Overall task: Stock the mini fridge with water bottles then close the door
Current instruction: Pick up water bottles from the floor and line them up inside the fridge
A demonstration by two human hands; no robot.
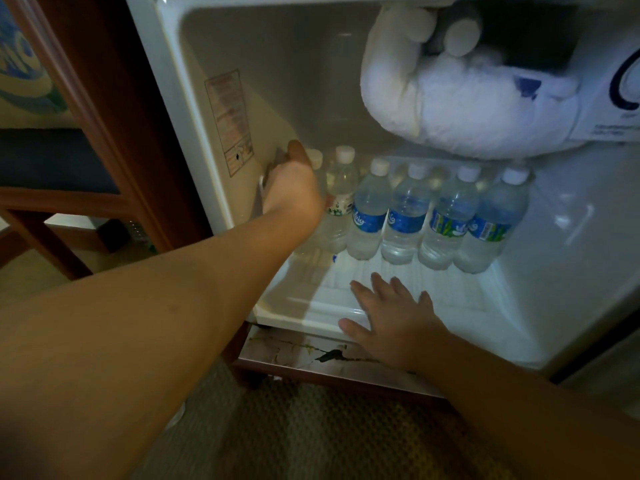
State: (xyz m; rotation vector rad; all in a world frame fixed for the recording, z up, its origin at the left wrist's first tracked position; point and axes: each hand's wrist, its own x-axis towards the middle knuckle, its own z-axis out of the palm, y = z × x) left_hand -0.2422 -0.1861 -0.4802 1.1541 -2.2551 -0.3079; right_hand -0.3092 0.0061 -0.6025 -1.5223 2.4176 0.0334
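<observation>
Left hand (291, 188) grips a bottle (317, 216) by the fridge (207, 133) wall; right hand (388, 320) lies flat, fingers spread, on the floor; frost (450, 109) bulges above five bottles (429, 216).

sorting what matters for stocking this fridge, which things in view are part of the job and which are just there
Part of the job:
- mini fridge, door open
- row of water bottles on its floor
- end bottle gripped by the left hand
- right hand, flat on the front edge

Just there:
- frosted freezer box
- sticker on the inner wall
- wooden chair
- carpet
</observation>
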